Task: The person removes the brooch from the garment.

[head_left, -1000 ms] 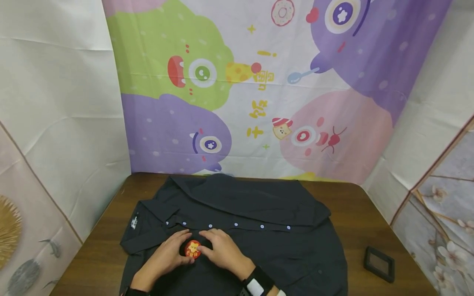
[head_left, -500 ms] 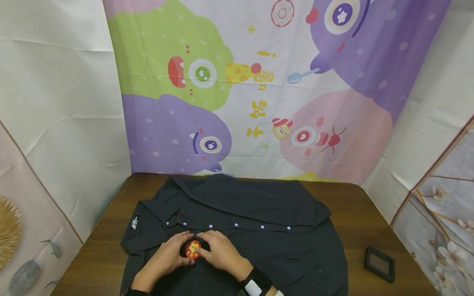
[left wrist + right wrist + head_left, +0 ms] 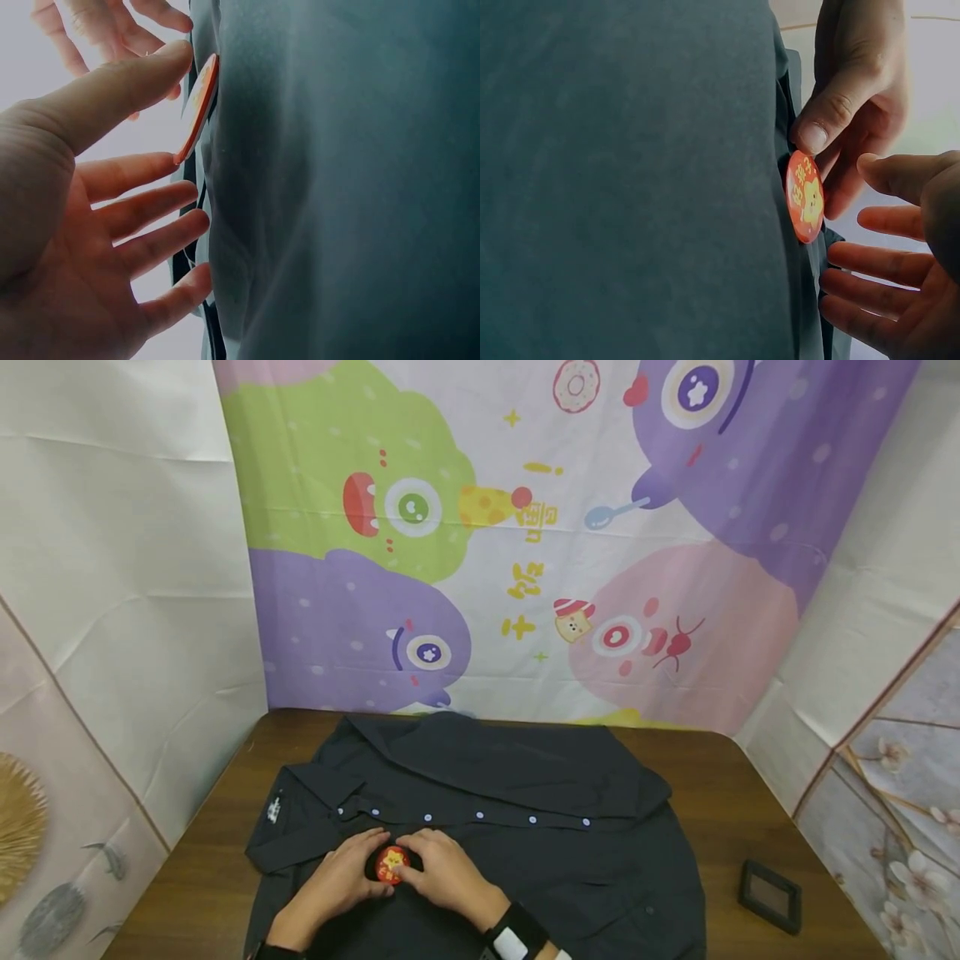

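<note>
A round red badge [image 3: 392,864] with a yellow star figure lies on the dark shirt [image 3: 570,877], left of its middle. My left hand [image 3: 341,877] curves beside it, fingers loosely extended. In the right wrist view, the left thumb [image 3: 814,135] is at the edge of the badge [image 3: 805,196]. My right hand [image 3: 448,872] faces it from the other side, its thumb reaching over the badge in the head view. In the right wrist view the right thumb looks apart from the badge, with the fingers spread. Neither hand visibly pinches the badge.
The shirt, with a row of pale buttons [image 3: 480,815] and a collar [image 3: 288,822] at left, covers much of the brown table [image 3: 738,785]. A small black frame [image 3: 770,896] lies at the right. A cartoon-printed cloth [image 3: 517,535] hangs behind.
My right hand has shifted slightly left, its index fingertip closer to the left hand. The left hand, badge and shirt have hardly moved.
</note>
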A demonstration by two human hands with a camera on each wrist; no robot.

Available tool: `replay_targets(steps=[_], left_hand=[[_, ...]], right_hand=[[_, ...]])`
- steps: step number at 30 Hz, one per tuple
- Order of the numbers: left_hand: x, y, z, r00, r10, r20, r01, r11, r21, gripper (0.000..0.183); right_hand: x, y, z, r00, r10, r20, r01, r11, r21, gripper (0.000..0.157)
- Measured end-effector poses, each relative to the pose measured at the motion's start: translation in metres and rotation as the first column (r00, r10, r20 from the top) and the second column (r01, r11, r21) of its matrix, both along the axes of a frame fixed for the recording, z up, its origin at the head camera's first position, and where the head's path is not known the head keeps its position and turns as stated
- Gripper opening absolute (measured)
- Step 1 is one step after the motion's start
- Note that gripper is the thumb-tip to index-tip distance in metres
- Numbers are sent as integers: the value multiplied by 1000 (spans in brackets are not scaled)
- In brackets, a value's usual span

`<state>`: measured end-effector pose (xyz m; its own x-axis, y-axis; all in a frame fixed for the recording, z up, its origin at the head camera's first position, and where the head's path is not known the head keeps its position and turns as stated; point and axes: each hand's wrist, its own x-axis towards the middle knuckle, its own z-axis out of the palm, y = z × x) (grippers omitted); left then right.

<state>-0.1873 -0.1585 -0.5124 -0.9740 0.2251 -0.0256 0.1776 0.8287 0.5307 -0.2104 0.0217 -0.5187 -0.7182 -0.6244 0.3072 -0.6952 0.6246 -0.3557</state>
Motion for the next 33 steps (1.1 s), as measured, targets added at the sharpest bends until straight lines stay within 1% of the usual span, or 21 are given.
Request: replay_targets(steps=[4, 13, 16, 20, 27, 33], left_hand=[[0, 0, 0, 1000, -3, -5, 3, 1000, 4, 71], [4, 1, 1, 998, -23, -57, 25, 999, 31, 71], [5, 1, 2, 998, -26, -62, 28, 999, 34, 71], [6, 1, 3, 998, -25, -60, 27, 999, 33, 71], [8, 2, 4, 999, -22, -45, 24, 999, 42, 71], [7, 2, 4, 999, -8, -50, 10, 1000, 21, 71]], right_hand=[[0, -3, -1, 1000, 7, -2, -7, 1000, 15, 32], [0, -9, -2, 999, 34, -43, -34, 999, -7, 33], [1, -8, -2, 997, 45, -57, -45, 999, -11, 33], [1, -9, -2, 997, 52, -54, -53, 999, -9, 33], [2, -13, -4, 999, 36, -23, -36, 999, 10, 33], [1, -15, -5, 1000, 26, -16, -25, 1000, 15, 34]])
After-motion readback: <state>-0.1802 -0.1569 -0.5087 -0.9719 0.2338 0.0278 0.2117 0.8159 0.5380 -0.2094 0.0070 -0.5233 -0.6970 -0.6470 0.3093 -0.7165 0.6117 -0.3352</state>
